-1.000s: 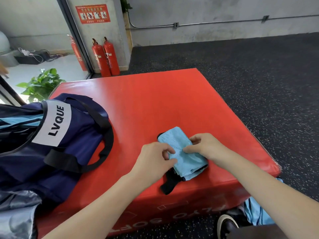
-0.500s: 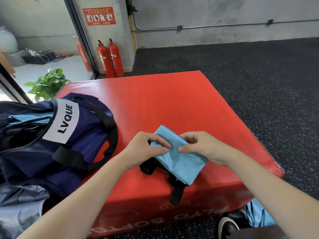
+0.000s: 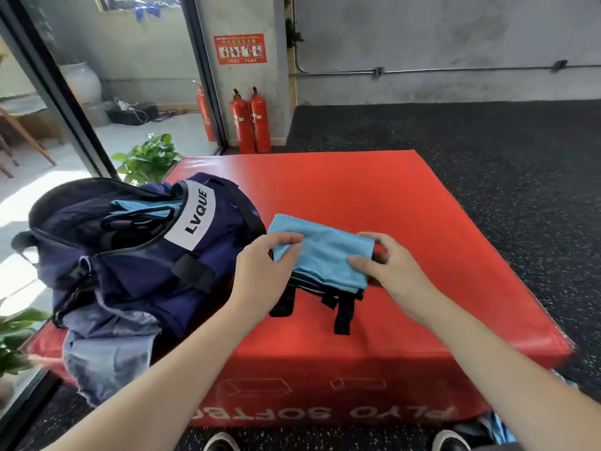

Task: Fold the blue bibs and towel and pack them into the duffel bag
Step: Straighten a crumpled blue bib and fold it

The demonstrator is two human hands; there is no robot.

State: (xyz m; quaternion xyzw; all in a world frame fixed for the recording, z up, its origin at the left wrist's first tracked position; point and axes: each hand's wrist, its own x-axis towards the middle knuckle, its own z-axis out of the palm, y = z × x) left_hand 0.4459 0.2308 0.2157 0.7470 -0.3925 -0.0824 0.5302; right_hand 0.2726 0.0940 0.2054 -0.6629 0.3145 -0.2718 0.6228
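Folded blue bib (image 3: 320, 255) is held up over the red plyo soft box (image 3: 374, 196), just right of the duffel bag (image 3: 146, 252). Black straps (image 3: 343, 312) hang off its underside, ends down near the box top.

Left hand (image 3: 260, 281) — grip closed on the bib's left edge, thumb on top, fingers curled under. Right hand (image 3: 387, 268) — grip closed on the right end, thumb pressed on the blue fabric, fingers wrapped behind it.

Duffel bag is navy, sits on the left part of the box, top unzipped and gaping. White "LVQUE" patch (image 3: 193, 218) faces up. Light blue fabric (image 3: 143, 206) already shows inside the opening; can't tell whether it is a bib or the towel. Grey-blue cloth (image 3: 107, 353) spills from under the bag over the box's front-left corner.

More blue fabric (image 3: 502, 431) on the floor at bottom right, beside the person's shoes (image 3: 450, 441).

Background: two red fire extinguishers (image 3: 250, 122) against a pillar, a third (image 3: 205, 112) further left, potted plant (image 3: 146, 157) behind the box. Dark speckled floor (image 3: 504, 157) on the right.
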